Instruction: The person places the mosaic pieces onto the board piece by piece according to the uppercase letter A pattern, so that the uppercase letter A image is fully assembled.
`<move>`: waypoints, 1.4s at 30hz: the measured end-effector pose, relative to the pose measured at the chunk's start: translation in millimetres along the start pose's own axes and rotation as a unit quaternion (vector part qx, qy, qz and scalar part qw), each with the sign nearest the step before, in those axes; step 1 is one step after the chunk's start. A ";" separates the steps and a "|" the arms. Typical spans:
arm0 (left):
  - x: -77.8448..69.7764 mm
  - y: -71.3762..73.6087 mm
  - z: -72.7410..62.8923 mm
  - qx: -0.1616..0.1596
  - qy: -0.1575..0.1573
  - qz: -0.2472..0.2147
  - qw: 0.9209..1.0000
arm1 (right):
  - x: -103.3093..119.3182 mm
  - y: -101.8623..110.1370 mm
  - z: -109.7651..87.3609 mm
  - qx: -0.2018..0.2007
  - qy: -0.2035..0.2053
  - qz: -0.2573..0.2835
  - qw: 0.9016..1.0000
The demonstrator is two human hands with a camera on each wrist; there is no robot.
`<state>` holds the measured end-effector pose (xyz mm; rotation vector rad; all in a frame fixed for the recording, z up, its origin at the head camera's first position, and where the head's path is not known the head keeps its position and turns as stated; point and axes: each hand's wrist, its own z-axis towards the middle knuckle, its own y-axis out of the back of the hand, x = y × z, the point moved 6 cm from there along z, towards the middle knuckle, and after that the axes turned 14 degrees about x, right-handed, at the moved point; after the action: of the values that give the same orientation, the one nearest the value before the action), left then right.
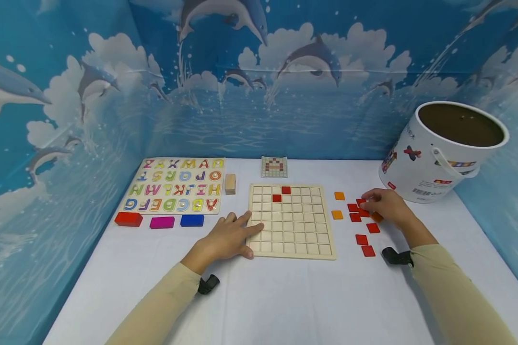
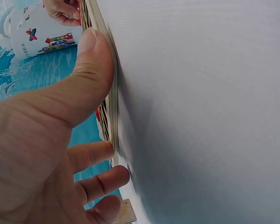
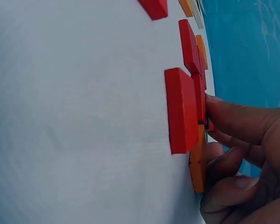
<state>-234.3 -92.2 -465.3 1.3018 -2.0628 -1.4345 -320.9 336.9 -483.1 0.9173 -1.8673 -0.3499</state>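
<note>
My left hand (image 1: 229,235) rests at the left edge of a wooden grid board (image 1: 292,258), its forefinger lying over the frame and the thumb against the near corner. In the left wrist view, the thumb and fingers are spread along the board's edge. Two red square tiles (image 1: 286,190) lie in cells near the board's far side. To the right, my right hand (image 1: 386,205) pinches a red tile (image 1: 360,201) between thumb and forefinger, within a cluster of red tiles. Beneath its curled fingers lies an orange tile (image 3: 198,163), partly covered.
Loose red tiles (image 1: 368,251) and orange tiles (image 1: 337,214) lie right of the board. A patterned card (image 1: 274,167) sits behind it. Leftward are an alphabet board (image 1: 177,184), a wooden block (image 1: 230,184) and red, magenta and blue blocks (image 1: 192,220). A white bucket (image 1: 418,163) stands back right.
</note>
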 end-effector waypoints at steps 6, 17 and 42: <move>0.0 0.7 0.3 -0.002 -0.003 0.002 1.000 | -4.2 6.5 -0.4 -0.027 -0.006 0.045 0.999; -0.2 -2.2 -1.9 -0.001 0.003 0.001 1.000 | 10.2 6.5 -0.1 -0.035 0.059 0.196 0.978; 0.6 -1.8 0.9 -0.008 -0.005 0.001 1.000 | 128.4 -94.9 43.3 0.068 0.142 0.031 0.987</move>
<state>-234.3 -92.3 -467.4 1.2880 -2.0531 -1.4562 -346.0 173.4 -476.5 0.9458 -1.6662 -0.0486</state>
